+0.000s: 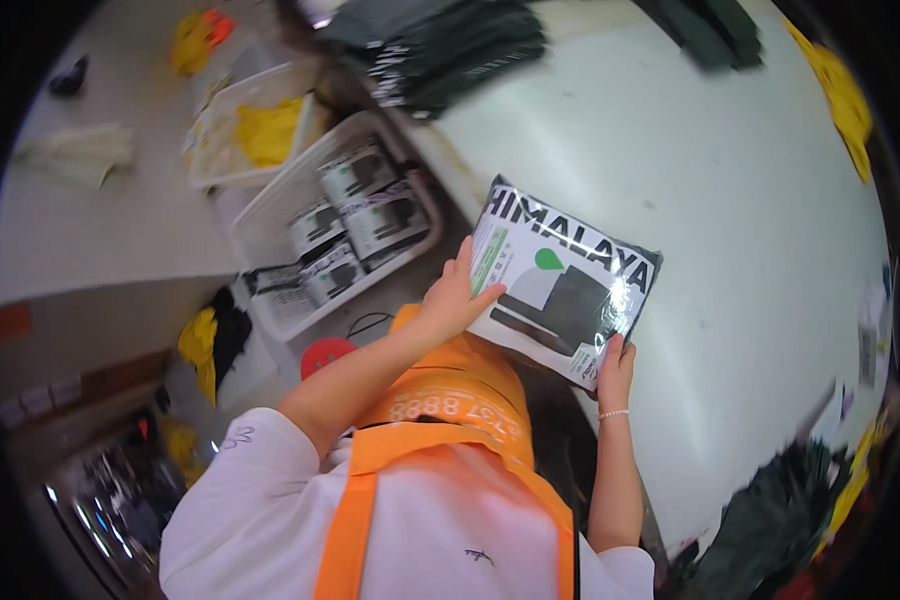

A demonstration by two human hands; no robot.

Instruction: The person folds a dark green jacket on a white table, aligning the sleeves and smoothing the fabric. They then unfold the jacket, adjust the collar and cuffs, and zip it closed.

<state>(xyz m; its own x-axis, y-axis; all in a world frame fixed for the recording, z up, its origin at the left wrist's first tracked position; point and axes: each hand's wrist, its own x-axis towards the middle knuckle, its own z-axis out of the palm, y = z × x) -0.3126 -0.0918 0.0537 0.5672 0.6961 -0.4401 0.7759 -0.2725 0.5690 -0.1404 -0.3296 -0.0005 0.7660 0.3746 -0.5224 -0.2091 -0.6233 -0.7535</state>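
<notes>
Between my two hands is a flat, shiny plastic package (560, 270), white with black lettering, a green drop shape and a picture of a dark item. My left hand (457, 292) grips its left edge, thumb lying over the front. At the lower right corner my right hand (615, 368) holds on with the thumb on top and the other fingers hidden behind. The package is tilted, held over the near edge of the white table (740, 250). Left of it, a white plastic bin (345, 305) contains several similar packages (382, 220).
Dark folded garments (450, 50) lie at the table's far side, with another dark piece (705, 30) to their right. A dark crumpled heap (770, 520) is at the near right. Behind the bin, a second white basket (210, 150) holds yellow cloth (270, 130). A red round object (325, 355) stands below the bin.
</notes>
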